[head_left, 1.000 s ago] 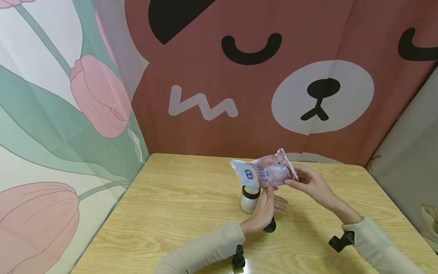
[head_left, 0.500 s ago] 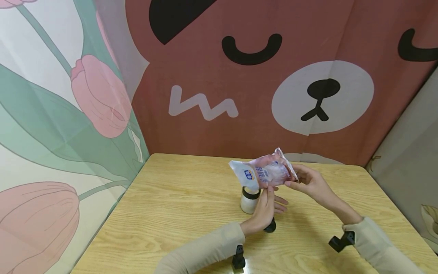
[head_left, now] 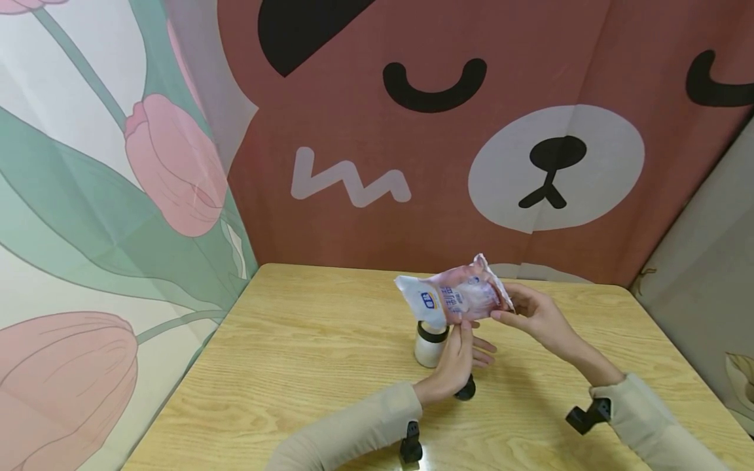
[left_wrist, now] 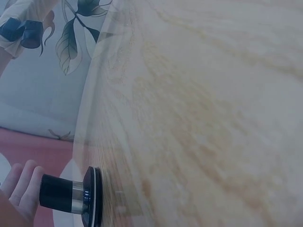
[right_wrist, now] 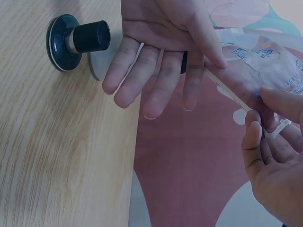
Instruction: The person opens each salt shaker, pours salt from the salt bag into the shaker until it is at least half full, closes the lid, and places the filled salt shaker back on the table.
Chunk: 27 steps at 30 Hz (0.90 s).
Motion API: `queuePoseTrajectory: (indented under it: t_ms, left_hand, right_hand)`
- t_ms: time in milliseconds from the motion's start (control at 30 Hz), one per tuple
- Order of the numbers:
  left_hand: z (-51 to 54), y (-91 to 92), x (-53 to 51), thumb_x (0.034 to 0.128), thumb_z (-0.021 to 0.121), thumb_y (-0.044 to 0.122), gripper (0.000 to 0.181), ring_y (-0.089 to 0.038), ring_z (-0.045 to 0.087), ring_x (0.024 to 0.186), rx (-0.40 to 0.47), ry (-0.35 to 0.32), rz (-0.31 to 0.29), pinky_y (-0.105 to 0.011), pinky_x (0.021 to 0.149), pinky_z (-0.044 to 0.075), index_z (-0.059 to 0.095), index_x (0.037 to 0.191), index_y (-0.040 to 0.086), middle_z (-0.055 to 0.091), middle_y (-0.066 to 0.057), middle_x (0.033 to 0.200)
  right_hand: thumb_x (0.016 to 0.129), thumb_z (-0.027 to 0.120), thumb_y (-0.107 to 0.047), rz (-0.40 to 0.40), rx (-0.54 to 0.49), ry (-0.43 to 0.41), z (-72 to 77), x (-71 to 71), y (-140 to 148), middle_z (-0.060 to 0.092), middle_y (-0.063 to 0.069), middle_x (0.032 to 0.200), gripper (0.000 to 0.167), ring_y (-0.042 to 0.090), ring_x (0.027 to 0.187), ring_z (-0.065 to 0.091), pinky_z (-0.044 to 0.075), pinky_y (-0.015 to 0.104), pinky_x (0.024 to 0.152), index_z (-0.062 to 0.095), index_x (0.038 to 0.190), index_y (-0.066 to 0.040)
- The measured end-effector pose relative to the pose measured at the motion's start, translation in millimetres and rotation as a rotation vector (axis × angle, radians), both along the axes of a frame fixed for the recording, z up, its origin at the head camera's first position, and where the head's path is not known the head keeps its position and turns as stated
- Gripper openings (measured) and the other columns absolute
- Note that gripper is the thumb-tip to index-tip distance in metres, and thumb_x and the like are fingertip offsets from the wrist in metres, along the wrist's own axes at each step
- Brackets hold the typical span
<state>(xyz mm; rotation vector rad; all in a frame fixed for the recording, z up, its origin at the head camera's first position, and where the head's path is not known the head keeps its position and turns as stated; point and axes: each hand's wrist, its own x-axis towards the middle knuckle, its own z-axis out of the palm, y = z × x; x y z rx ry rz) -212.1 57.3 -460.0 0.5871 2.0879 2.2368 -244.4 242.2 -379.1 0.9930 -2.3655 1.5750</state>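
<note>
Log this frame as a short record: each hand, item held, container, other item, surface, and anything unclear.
Left hand: fingers straight, touching the printed bag at its lower edge
Right hand: pinches the bag's crumpled end
Item held: pink-and-white printed bag, raised off the table
Container: pale jar with black rim, upright; bag's white end overlaps its top in head view
Other item: black knobbed disc, knob up
Surface: wood-grain table
Unclear: whether bag touches jar

Blue lettering (head_left: 450, 299), too blurred to read
It stands on the pink-and-white bag (head_left: 471, 291), beside a blue logo (head_left: 427, 300).
</note>
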Motion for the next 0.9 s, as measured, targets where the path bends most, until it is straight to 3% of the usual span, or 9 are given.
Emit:
queuePoseTrajectory:
  t_ms: [900]
  left_hand:
    - [-0.7,-0.2,-1.0,0.1105,0.013,0.037,0.046,-0.034,0.072,0.083,0.003,-0.002,-0.011,-0.034,0.071,0.060,0.040,0.130,0.005,0.070,-0.019,0.098]
  right_hand:
    - [0.091,0.068,0.005,-0.008,-0.007,0.008,-0.3,-0.2,0.4,0.068,0.009,0.107,0.038,0.013,0.085,0.066,0.057,0.026,0.071,0.059,0.128,0.003]
